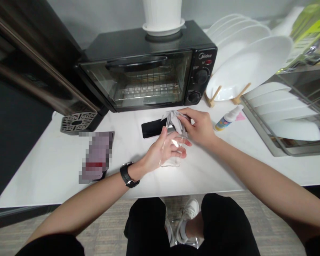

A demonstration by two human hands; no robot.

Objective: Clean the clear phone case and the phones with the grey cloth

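Left hand (160, 151) grips a clear case (170, 161), right hand (201, 126) apparently a white cloth (175, 121).

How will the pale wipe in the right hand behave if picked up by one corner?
Probably floppy: the pale wipe bunches into loose folds at the right hand's fingers. Likely light for its size, as it looks like thin sheet material. Unlikely to roll, given its creased, irregular shape.

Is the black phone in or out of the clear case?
Out: the phone lies on the counter; the left hand shows through the case.
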